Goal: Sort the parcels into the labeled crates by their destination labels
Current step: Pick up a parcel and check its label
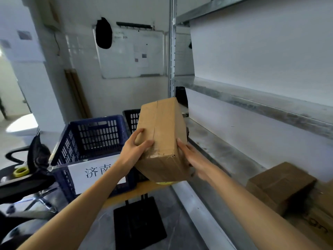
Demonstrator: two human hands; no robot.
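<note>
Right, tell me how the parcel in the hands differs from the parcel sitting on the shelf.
The held parcel is up in the air, gripped by the left hand and right hand; the shelf parcel rests untouched on the metal shelf. The held parcel is tilted with a taped seam facing the camera; the shelf parcel lies flat. The held parcel looks lighter tan, the shelf parcel darker, in shadow. Both are plain brown taped cardboard boxes.

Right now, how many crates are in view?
2: a blue crate with a white label at left, a black crate behind it, mostly hidden by the held parcel. Others may be hidden.
</note>
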